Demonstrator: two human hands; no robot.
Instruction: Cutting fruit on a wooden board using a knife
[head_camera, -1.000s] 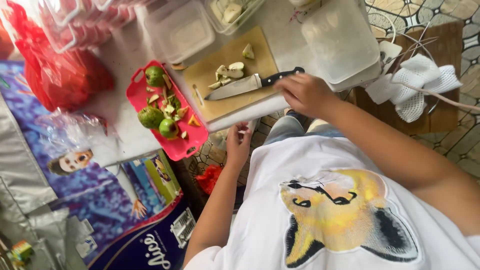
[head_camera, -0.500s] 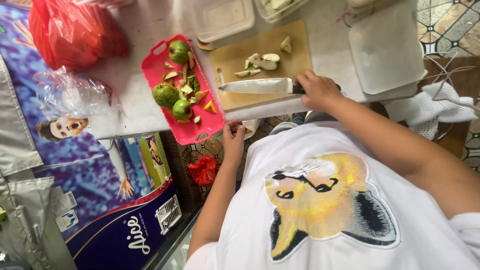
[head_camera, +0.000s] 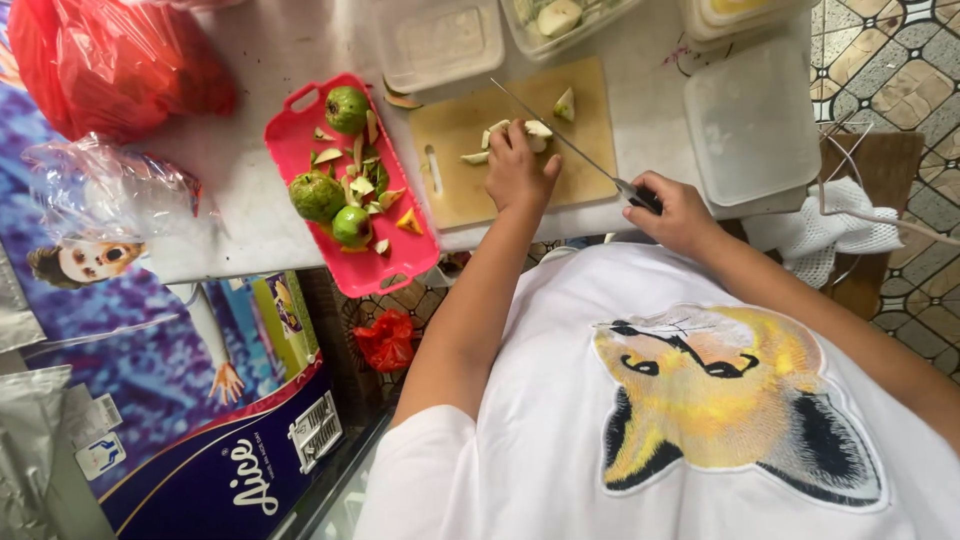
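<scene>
The right hand (head_camera: 672, 212) closes over the knife (head_camera: 560, 140) handle, so most of the handle is hidden. The left hand (head_camera: 518, 172) covers some of the fruit pieces (head_camera: 530, 130) on the cutting board (head_camera: 470, 150); how many lie beneath cannot be told. The top edge cuts off three plastic containers (head_camera: 560, 20) and the red bag (head_camera: 110, 60). The counter (head_camera: 250, 190) runs past that same edge.

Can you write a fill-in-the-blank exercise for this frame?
1. The right hand grips a ____ by its black handle.
2. The left hand presses fruit pieces against the wooden ____.
3. Three whole green guavas lie in a ____ tray.
4. A crumpled ____ plastic bag sits at the table's far left.

Missing words: knife; cutting board; pink; red
</scene>
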